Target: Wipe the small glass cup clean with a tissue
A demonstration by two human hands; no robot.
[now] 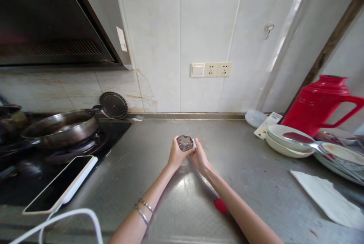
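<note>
Over the middle of the steel counter, my left hand (176, 156) is wrapped around a clear drinking glass (185, 143) with a wavy rim, its opening toward me. My right hand (200, 159) is closed against the glass's right side. A small strip of white tissue-like material (194, 144) shows between its fingers and the glass; most of it is hidden. Both hands touch at the glass's near side. A small red object (220, 205) lies partly behind my right forearm, its kind unclear.
On the left are a pan (65, 126) on the black cooktop (119, 127) and a phone (61, 185) with a white cable (76, 211). Stacked bowls (288, 149), a red thermos jug (315, 103) and a white paper napkin (327, 196) occupy the right. A range hood (57, 20) overhangs the left.
</note>
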